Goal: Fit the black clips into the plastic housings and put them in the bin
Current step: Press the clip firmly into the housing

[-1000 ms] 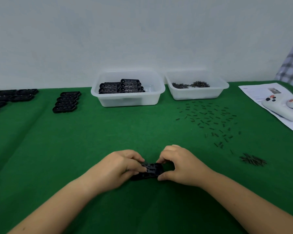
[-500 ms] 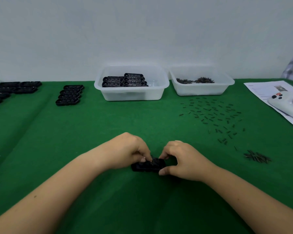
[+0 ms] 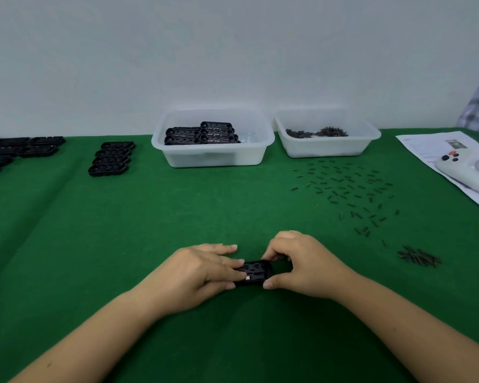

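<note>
Left hand [image 3: 197,275] and right hand [image 3: 302,265] both grip one black housing [image 3: 253,273] low over the green cloth [image 3: 150,230], fingers curled at its ends. Loose clips [image 3: 346,189] lie right; behind, bin [image 3: 213,156] holds stacked housings [image 3: 202,132].

No text, label, brand or number can be read anywhere. The only printed matter is a white paper sheet [image 3: 423,150] lying on the green surface [image 3: 177,217] at about two o'clock. It carries faint grey lines of print and a small picture near its top, all too blurred and too small to make out. A white controller [image 3: 459,172] rests on that sheet; its dark and red buttons show no legible marks.
</note>
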